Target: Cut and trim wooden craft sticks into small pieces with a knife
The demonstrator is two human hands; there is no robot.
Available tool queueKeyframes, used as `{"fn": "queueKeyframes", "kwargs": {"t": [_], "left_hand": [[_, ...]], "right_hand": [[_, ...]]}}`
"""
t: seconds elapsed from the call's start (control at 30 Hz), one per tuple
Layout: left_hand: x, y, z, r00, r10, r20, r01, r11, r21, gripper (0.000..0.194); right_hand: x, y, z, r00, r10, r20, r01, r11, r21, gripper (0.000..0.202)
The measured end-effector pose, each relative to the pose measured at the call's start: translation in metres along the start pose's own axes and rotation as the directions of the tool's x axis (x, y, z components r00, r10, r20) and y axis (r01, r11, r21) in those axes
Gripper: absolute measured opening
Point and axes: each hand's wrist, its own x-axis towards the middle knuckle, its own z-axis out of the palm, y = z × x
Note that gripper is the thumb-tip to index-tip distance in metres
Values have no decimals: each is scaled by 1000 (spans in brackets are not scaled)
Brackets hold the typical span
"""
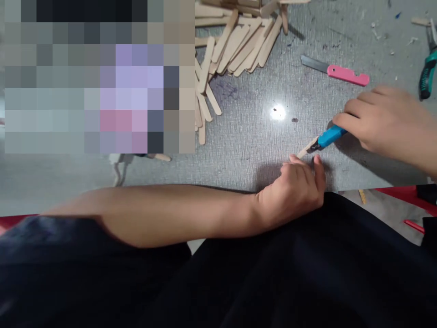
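Near the table's front edge, my left hand [300, 182] is closed on the near end of a wooden craft stick [308, 146]. My right hand [372, 116] comes in from the right and is wrapped round a blue cutter [330, 135]. The cutter's dark tip lies at the far part of the stick, just beyond my left fingers. Whether the blade touches the wood is too small to tell. A pink folding knife [348, 75] lies with its blade out beyond my right hand.
Many loose craft sticks [235, 48] are heaped at the back middle of the grey table [246, 136]. Green-and-black pliers [427, 75] lie at the far right. Small scraps lie at the back right. A blurred patch hides the upper left.
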Motion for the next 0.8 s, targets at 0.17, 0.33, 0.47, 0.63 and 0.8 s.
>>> {"fn": "queueKeyframes", "kwargs": {"t": [0.17, 0.33, 0.47, 0.63, 0.8], "left_hand": [[-2, 6, 5, 999, 4, -49, -5, 1000, -11, 40], [-1, 7, 9, 998, -1, 60, 6, 998, -68, 34], [4, 1, 12, 997, 14, 81, 1, 985, -173, 53], [5, -15, 4, 977, 11, 211, 48, 961, -272, 72], [13, -53, 11, 965, 13, 261, 134, 833, -536, 59]], "right_hand": [[23, -2, 3, 994, 3, -112, -7, 999, -37, 70], [41, 3, 10, 948, 118, -295, -107, 993, 54, 81], [36, 14, 19, 949, 43, -312, -15, 996, 91, 70], [20, 38, 67, 890, 98, -446, 20, 968, 251, 49], [16, 42, 99, 861, 172, -478, 33, 920, 391, 38]]}}
